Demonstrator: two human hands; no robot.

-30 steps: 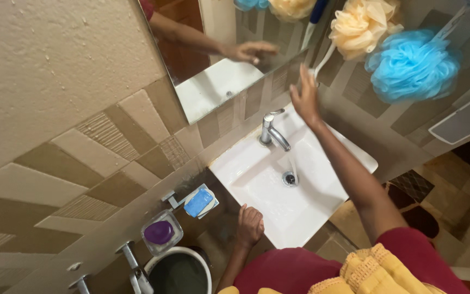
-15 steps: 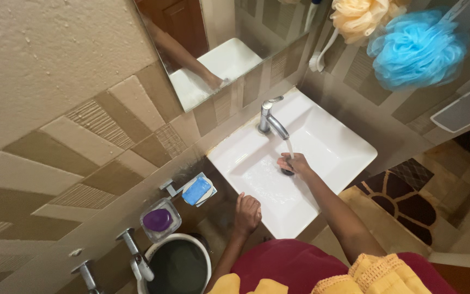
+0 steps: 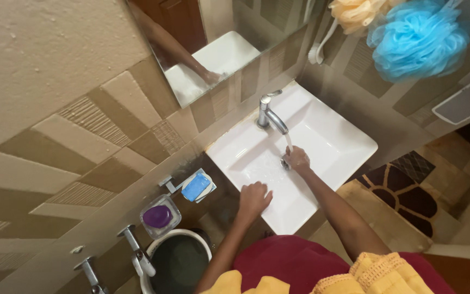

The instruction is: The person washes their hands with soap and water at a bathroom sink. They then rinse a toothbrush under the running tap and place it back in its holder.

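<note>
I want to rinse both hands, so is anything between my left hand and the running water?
Nothing visible. The left hand rests on the sink rim; only open basin separates it from the stream, where the right hand already is.

blue soap bar [image 3: 196,187] in wall dish | purple-lidded jar [image 3: 159,216] | bucket [image 3: 178,267] | blue loofah [image 3: 417,39]

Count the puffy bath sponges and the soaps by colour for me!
Fluffy blue mesh bath sponge: 1
Fluffy peach mesh bath sponge: 1
Blue soap bar on wall holder: 1
Purple round soap in clear dish: 1
Total: 4
</note>
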